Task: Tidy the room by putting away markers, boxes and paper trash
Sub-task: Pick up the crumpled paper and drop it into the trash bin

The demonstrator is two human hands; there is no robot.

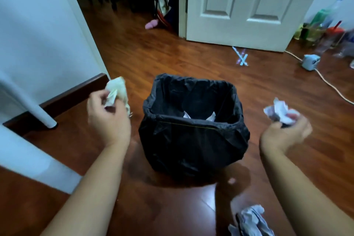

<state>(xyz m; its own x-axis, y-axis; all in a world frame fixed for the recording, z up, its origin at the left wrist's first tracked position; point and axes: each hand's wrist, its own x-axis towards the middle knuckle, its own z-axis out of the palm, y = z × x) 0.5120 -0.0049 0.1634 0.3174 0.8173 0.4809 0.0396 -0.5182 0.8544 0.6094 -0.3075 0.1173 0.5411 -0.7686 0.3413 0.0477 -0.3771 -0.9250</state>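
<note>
A trash bin lined with a black bag (193,136) stands on the wooden floor in the middle of the view, with white paper scraps at its bottom. Left of the bin, my left hand (108,119) is closed around a crumpled pale paper wad (117,90). To the bin's right, my right hand (285,132) holds a crumpled white paper ball (279,111) in its fingertips. Another crumpled paper (251,220) lies on the floor near the bottom edge.
A white table leg (36,109) stands at the left by a white wall. A white door (247,5) is behind the bin. Bottles (323,25) crowd the right corner, beside a power strip (310,61) with a cord. Two markers (241,57) lie crossed on the floor.
</note>
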